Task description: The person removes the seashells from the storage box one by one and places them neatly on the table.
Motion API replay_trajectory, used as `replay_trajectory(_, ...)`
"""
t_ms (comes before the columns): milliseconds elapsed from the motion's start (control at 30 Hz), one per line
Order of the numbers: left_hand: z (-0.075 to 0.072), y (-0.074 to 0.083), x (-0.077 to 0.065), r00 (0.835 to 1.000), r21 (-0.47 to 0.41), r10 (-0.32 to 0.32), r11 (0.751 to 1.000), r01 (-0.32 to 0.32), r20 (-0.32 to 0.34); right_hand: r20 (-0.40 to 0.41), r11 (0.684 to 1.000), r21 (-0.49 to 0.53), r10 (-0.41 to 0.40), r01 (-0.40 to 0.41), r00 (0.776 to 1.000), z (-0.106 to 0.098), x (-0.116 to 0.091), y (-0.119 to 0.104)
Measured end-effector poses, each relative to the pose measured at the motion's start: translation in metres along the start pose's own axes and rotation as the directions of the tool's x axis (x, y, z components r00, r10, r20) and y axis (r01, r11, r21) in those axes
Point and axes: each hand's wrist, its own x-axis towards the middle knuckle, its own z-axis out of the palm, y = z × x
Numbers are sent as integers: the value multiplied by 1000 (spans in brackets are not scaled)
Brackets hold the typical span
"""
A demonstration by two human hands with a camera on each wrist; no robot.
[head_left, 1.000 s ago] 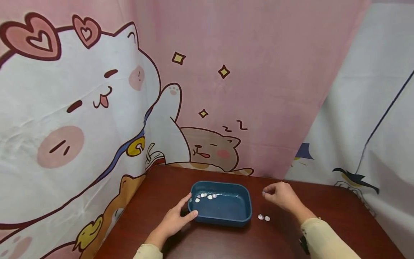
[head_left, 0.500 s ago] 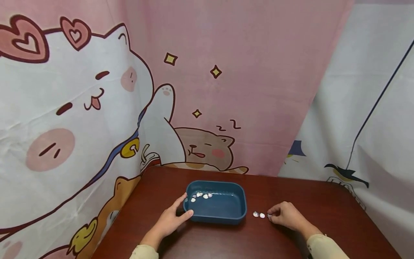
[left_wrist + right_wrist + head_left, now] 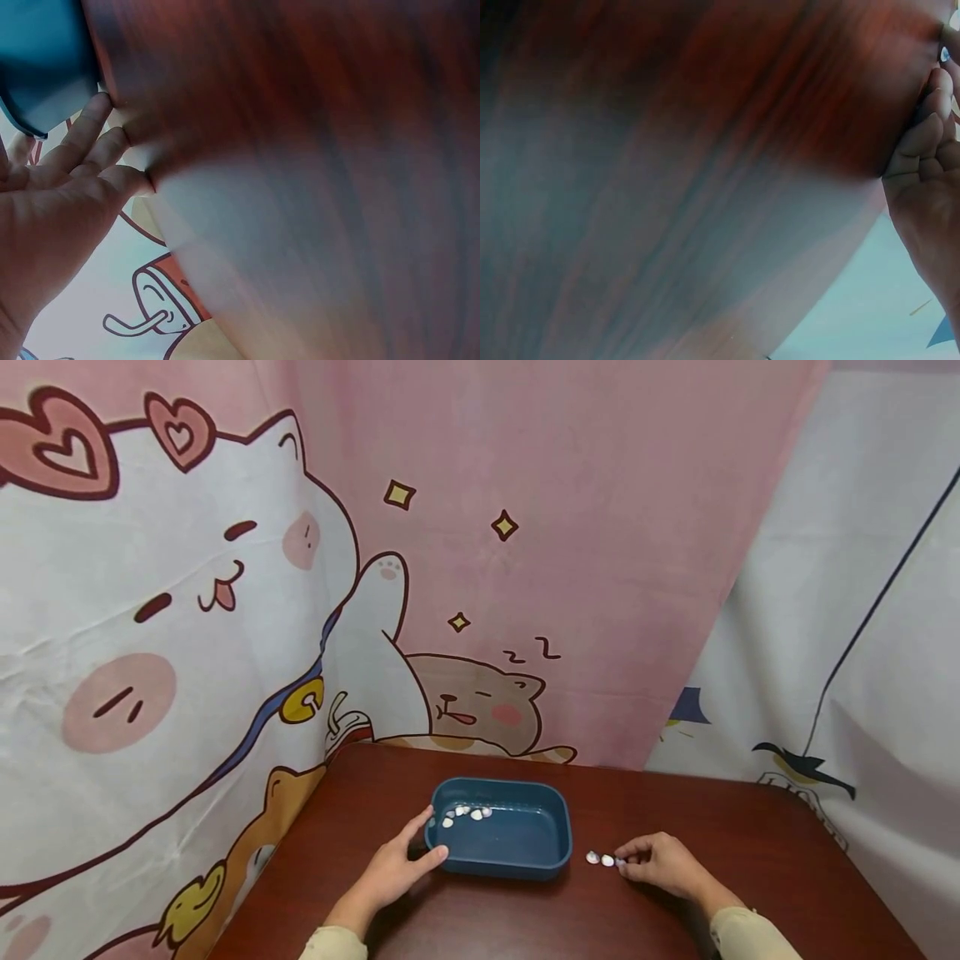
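Note:
A dark blue plastic box point(image 3: 517, 867) stands on the table, with several small whitish shell-like pieces point(image 3: 477, 815) inside near its left end. My left hand point(image 3: 390, 868) rests against that end, thumb at the front corner and index finger along the side. In the left wrist view, its other fingers touch the tabletop beside the box point(image 3: 45, 67). Right of the box, two of the whitish shell-like pieces point(image 3: 607, 861) lie in a row. At the row's right end my right hand point(image 3: 666, 864) pinches a third one point(image 3: 621, 862) at the tabletop. The fingers partly hide it.
The dark red-brown wooden table point(image 3: 480, 927) shines with reflected light. Behind it and on both sides hangs a pink and white cartoon cloth point(image 3: 600, 568).
My right hand came down toward me to the table with a small piece, setting it level with the two others, then slid it slightly left against them. The left hand keeps its place at the box.

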Motion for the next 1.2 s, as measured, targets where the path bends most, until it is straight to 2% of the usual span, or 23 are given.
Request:
replay_trajectory(367,1,0,1,1000,3,-7,1000,7,3,15,998,33,51,-51,999,0,-2,2)
replay_trajectory(933,3,1,2,1000,3,-3,1000,3,7,45,996,75,48,-51,998,-4,-4,2)
replay_trajectory(1000,4,0,1,1000,0,-1,1000,1,9,60,992,101,74,-79,995,-6,-4,1)
replay_trajectory(1067,5,-1,1,1000,4,-3,1000,3,12,48,974,168,145,-151,988,-10,-2,-7)
replay_trajectory(1133,6,-2,1,1000,9,-4,1000,3,9,-16,944,245,231,-220,973,-15,5,-25)
replay_trajectory(1200,5,-3,1,1000,16,-3,1000,3,-1,-110,927,288,282,-241,953,-19,18,-51)
